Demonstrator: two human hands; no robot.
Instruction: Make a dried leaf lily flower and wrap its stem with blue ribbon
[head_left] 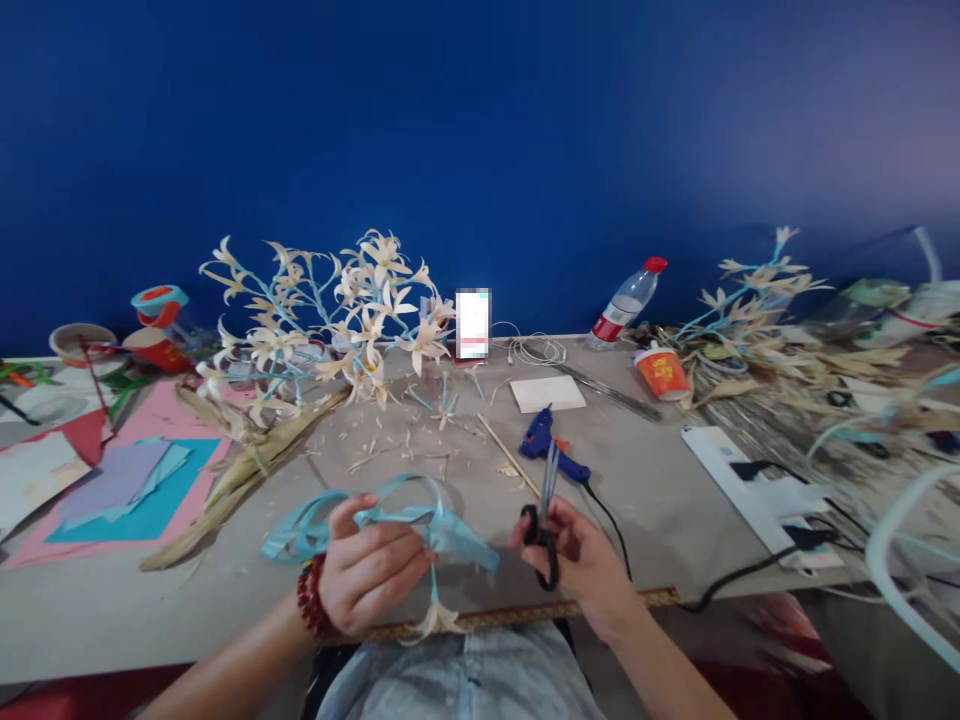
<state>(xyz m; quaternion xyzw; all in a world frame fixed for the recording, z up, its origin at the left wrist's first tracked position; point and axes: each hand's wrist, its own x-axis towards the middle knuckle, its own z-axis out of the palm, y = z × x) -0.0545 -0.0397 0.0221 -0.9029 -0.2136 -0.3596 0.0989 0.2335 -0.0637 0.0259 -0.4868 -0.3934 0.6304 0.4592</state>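
Observation:
My left hand (375, 570) is closed, with light-blue ribbon (465, 540) running from its fingers. More of that ribbon lies in loops on the table beside it. Below the fingertips hangs a pale flower (436, 620) on a short blue stem, head down, over the table's front edge; the stem's upper end is hidden by the fingers. In my right hand (581, 560) is a pair of scissors (550, 480) with black handles, blades pointing up and apparently together. The scissors are apart from the ribbon.
Blue-stemmed flower branches (367, 330) stand at the back. A blue glue gun (555, 450) and a thin stick (510, 455) lie ahead of my right hand. At right are a power strip (742, 500), an orange cup (663, 374) and a bottle (626, 305); coloured sheets (142, 490) lie left.

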